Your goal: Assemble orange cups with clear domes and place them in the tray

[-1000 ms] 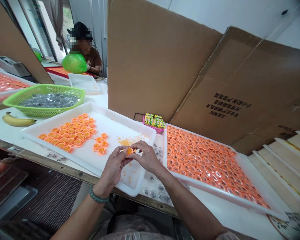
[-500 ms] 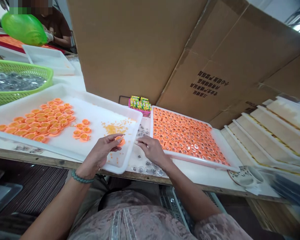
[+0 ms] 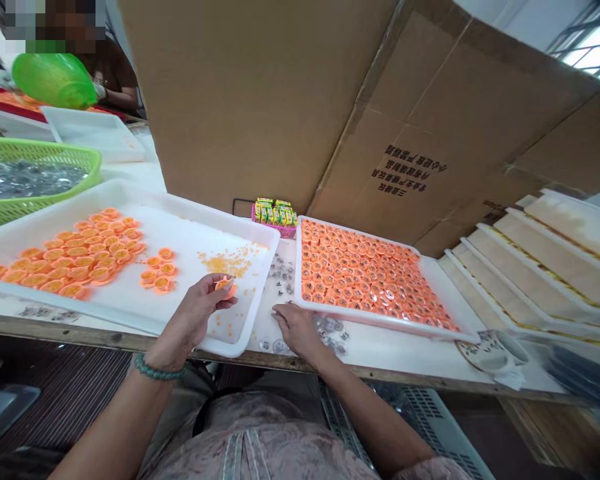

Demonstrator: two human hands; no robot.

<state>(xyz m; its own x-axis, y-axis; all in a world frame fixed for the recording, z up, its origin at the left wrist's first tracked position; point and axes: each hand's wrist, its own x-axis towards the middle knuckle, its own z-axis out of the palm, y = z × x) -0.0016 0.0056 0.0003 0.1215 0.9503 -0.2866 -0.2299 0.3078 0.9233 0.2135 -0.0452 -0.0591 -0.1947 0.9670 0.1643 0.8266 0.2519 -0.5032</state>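
Observation:
Over the right end of a white tray [image 3: 207, 227], my left hand [image 3: 200, 310] pinches a small round orange plastic piece [image 3: 227, 288] between thumb and fingers. Loose yellow bits [image 3: 225, 261] lie scattered in that tray beside it. My right hand [image 3: 297, 330] is low over the table between the two trays, its fingers drawn together; whatever is between them is too small to make out. Small clear discs with dark prints [image 3: 333, 333] lie around it. More orange pieces [image 3: 93, 250] fill the left tray's far end, with a little group [image 3: 159, 270] nearer my left hand.
On the right stands a tray of orange pieces with clear tops [image 3: 360, 273]. Behind are a cardboard sheet [image 3: 260, 100] and a pink basket of small packets [image 3: 275, 215]. Stacked trays [image 3: 525, 267], a mug [image 3: 495, 350], a green basket [image 3: 93, 160] and a co-worker [image 3: 115, 73] surround this.
My right hand has dropped towards the table's front edge, away from the left hand. The left hand still holds the orange piece, slightly lower and further left. The view has shifted a little.

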